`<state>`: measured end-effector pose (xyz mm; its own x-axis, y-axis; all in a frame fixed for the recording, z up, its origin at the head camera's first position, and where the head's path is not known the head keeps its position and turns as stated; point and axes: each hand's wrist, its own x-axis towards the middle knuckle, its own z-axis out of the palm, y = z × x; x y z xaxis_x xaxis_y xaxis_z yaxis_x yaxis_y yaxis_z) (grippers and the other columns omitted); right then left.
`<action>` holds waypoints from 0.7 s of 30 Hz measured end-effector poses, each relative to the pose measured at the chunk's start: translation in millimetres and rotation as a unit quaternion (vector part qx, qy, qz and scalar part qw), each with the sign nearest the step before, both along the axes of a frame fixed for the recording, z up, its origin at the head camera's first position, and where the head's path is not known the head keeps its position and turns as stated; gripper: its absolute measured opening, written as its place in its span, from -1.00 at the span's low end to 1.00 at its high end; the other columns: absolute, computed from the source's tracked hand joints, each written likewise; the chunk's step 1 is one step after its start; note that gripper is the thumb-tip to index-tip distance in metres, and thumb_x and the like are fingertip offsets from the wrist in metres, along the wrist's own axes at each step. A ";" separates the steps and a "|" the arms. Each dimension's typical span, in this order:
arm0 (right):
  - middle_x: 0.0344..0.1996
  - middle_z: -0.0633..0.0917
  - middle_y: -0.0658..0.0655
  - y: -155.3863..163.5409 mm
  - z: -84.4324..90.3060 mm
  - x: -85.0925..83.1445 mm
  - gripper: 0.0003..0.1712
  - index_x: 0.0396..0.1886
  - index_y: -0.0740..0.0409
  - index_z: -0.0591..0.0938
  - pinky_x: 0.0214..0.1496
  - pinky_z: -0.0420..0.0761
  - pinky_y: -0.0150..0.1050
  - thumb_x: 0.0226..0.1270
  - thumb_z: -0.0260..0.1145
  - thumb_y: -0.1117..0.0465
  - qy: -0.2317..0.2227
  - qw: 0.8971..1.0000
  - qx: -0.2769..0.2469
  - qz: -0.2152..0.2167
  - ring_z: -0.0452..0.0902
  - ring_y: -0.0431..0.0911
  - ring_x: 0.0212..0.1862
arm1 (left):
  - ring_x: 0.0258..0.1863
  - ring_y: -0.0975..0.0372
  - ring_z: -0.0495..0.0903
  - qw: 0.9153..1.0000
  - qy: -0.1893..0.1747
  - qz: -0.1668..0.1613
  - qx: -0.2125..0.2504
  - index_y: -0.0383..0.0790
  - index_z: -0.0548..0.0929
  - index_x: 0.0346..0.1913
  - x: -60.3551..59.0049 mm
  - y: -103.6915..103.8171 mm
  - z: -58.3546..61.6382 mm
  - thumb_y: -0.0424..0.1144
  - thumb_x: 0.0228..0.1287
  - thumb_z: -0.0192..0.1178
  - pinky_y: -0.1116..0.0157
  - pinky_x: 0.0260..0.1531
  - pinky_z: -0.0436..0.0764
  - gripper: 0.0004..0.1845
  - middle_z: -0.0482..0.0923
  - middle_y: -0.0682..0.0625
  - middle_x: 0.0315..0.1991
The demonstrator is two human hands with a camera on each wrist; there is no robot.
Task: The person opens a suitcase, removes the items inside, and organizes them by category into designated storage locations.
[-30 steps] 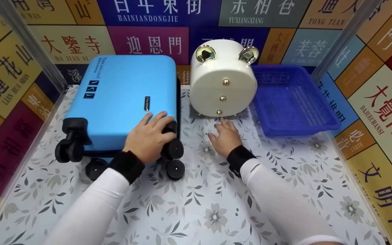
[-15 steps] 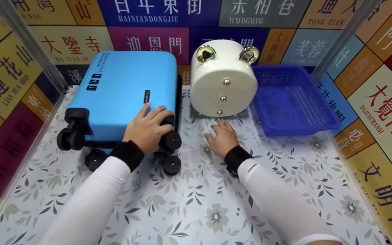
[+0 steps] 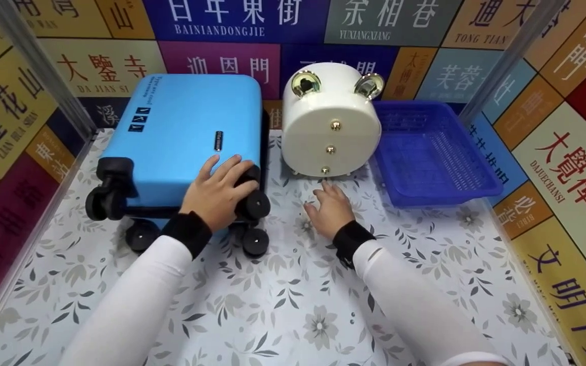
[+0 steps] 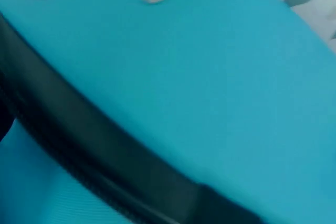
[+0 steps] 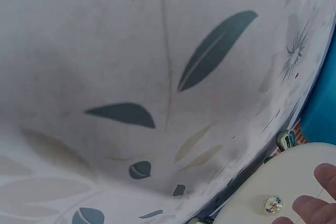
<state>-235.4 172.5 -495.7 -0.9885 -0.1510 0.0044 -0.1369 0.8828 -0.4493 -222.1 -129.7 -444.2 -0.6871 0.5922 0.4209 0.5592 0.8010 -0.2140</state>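
A small blue suitcase (image 3: 181, 137) with black wheels lies flat on the floral table at the left. My left hand (image 3: 218, 192) grips its near right corner, fingers curled over the black wheel mount (image 3: 248, 175). The left wrist view shows only the blue shell (image 4: 210, 87) and a black trim band. To the right stands a round white case (image 3: 330, 124) with gold studs and two shiny wheels on top. My right hand (image 3: 326, 208) rests flat and open on the table just in front of the white case; its fingertips (image 5: 315, 203) show near a stud in the right wrist view.
A blue plastic basket (image 3: 433, 152) stands empty at the back right, beside the white case. Walls papered with colourful signs enclose the table on three sides, with metal posts at the back corners. The floral tabletop (image 3: 298, 305) stretches toward me.
My left hand has pushed the blue suitcase a little farther back and to the left. The right hand has shifted slightly left and stays flat on the table.
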 end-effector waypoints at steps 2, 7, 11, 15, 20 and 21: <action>0.65 0.30 0.33 0.2 -0.7 0.4 -0.34 0.43 0.28 0.57 0.70 0.14 0.26 0.59 0.25 -0.09 0.004 1.000 -0.001 0.001 0.12 0.36 0.67 | 0.59 -0.02 0.33 1.000 0.017 0.008 0.014 0.15 0.59 0.36 3.7 -4.5 -5.9 -0.10 0.10 0.60 -0.11 0.55 0.16 -0.28 0.40 -0.07 0.56; 0.64 0.31 0.33 -0.1 -1.7 2.3 -0.36 0.41 0.30 0.59 0.69 0.16 0.28 0.58 0.26 -0.07 0.014 1.000 0.000 0.000 0.15 0.37 0.65 | 0.57 -0.10 0.28 0.997 0.040 0.031 0.056 0.32 0.53 0.45 8.3 -11.6 -16.5 -0.27 0.33 0.40 -0.20 0.41 0.19 -0.32 0.34 -0.13 0.58; 0.64 0.30 0.32 -1.0 -3.2 3.3 -0.36 0.40 0.30 0.59 0.70 0.15 0.27 0.58 0.26 -0.07 0.014 1.000 -0.003 0.001 0.15 0.36 0.65 | 0.60 -0.14 0.19 0.997 0.026 0.061 0.050 0.44 0.44 0.53 11.3 -15.3 -17.6 -0.44 0.31 0.34 -0.28 0.44 0.17 -0.14 0.21 -0.16 0.64; 0.66 0.28 0.30 -1.4 -5.6 3.8 -0.36 0.42 0.27 0.58 0.71 0.12 0.25 0.59 0.25 -0.08 0.005 1.000 -0.005 -0.001 0.13 0.35 0.67 | 0.63 -0.15 0.13 0.995 0.008 0.099 0.025 0.51 0.29 0.61 14.7 -19.9 -15.8 -0.52 0.37 0.24 -0.35 0.46 0.17 -0.03 0.10 -0.17 0.68; 0.67 0.26 0.29 -3.2 -6.6 5.2 -0.34 0.45 0.23 0.56 0.74 0.08 0.16 0.60 0.24 -0.11 -0.011 1.000 -0.008 -0.003 0.09 0.31 0.69 | 0.67 -0.21 0.04 0.990 -0.039 0.136 0.026 0.48 0.14 0.68 15.8 -22.4 -9.3 -0.38 0.41 0.30 -0.42 0.50 0.10 -0.02 -0.02 -0.19 0.73; 0.67 0.26 0.29 -3.6 -6.4 5.6 -0.34 0.46 0.23 0.56 0.75 0.07 0.14 0.60 0.23 -0.11 -0.014 1.000 -0.008 -0.002 0.08 0.31 0.69 | 0.68 -0.22 0.01 0.988 -0.049 0.143 0.028 0.47 0.11 0.69 15.5 -22.1 -7.7 -0.35 0.39 0.33 -0.43 0.51 0.07 0.00 -0.06 -0.20 0.74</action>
